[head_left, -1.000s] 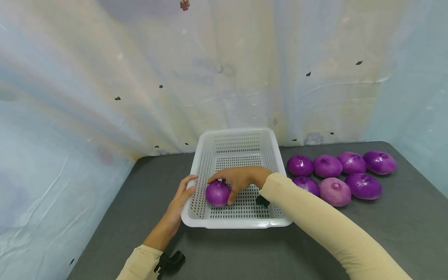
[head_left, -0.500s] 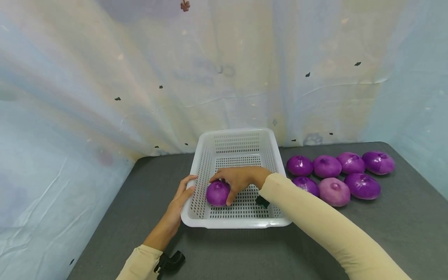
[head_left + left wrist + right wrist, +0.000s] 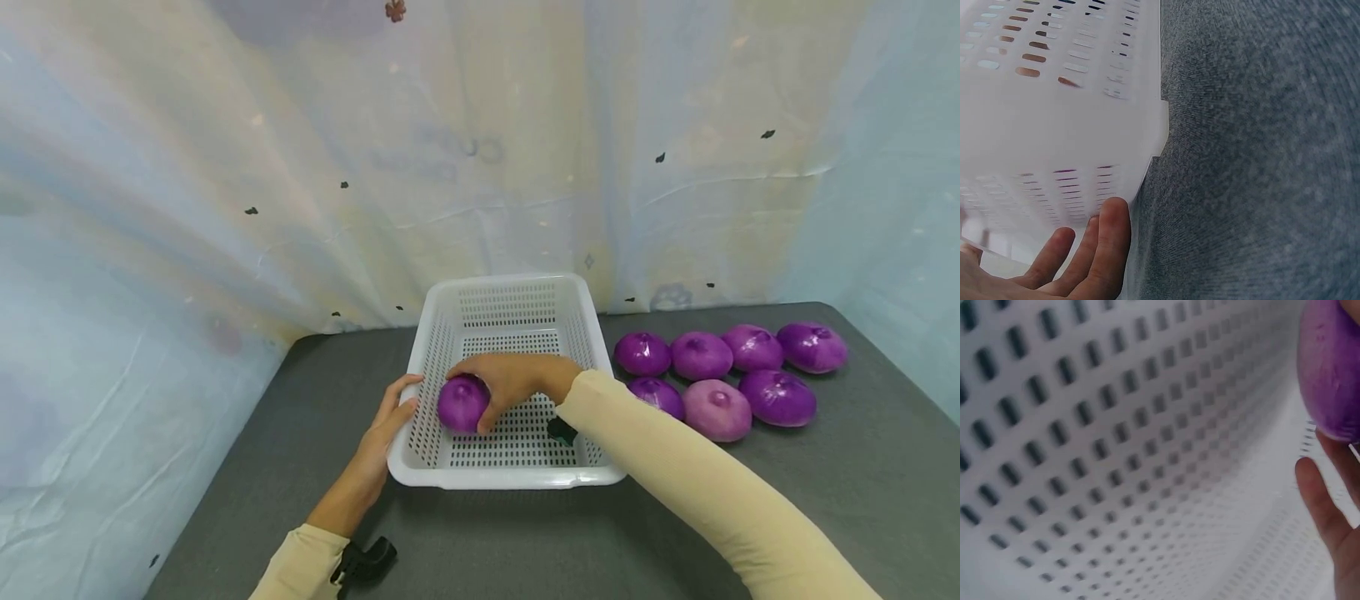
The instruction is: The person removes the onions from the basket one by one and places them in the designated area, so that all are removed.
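Note:
In the head view, a purple onion (image 3: 462, 404) is in the near left part of a white perforated plastic basket (image 3: 510, 478). My right hand (image 3: 517, 382) reaches over the basket's right side and grips this onion between thumb and fingers. The right wrist view shows the onion (image 3: 1330, 369) at the right edge, with fingers above and below it, clear of the slotted floor. My left hand (image 3: 381, 429) holds the basket's left rim. In the left wrist view, fingers (image 3: 1113, 244) lie against the basket's outer wall.
Several purple onions (image 3: 701, 357) lie in two rows on the dark grey table (image 3: 480, 542), right of the basket. One paler onion (image 3: 717, 411) is in the nearer row. A patterned curtain (image 3: 480, 167) hangs behind the table and along its sides.
My right hand has shifted slightly left and up with the onion in its grip. The left hand and the basket stay where they were.

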The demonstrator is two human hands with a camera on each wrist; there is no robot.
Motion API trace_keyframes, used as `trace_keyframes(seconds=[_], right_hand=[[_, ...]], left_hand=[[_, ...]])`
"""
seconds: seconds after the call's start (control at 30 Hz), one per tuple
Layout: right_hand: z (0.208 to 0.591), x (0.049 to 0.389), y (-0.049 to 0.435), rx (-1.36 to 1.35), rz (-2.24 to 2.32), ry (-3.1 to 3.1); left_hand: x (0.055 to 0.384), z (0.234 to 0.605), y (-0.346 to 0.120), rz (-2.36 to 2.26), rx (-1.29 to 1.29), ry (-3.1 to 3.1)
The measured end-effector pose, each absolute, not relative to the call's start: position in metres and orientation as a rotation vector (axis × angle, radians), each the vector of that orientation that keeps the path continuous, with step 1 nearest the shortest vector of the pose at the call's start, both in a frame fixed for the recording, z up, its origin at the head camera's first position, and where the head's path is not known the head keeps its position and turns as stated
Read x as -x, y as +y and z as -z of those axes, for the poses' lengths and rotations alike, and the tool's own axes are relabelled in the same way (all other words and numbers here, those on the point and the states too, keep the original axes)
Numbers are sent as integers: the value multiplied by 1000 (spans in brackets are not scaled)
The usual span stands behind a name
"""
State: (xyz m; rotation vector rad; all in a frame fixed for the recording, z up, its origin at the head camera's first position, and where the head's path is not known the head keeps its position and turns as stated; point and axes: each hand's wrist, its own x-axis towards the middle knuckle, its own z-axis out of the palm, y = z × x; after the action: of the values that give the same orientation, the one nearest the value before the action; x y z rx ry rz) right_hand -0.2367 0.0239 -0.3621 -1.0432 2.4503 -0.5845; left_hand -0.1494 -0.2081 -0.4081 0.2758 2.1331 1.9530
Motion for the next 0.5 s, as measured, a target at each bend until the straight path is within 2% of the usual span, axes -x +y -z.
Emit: trace_keyframes(seconds=[0.23,0.5], right_hand=[[331,228,30,1195,560,2600],[295,208,61,1187,619,2673]], left_hand=[[149,409,-206,-1980,-275,2115],[151,407,-208,-1968,-291,2124]])
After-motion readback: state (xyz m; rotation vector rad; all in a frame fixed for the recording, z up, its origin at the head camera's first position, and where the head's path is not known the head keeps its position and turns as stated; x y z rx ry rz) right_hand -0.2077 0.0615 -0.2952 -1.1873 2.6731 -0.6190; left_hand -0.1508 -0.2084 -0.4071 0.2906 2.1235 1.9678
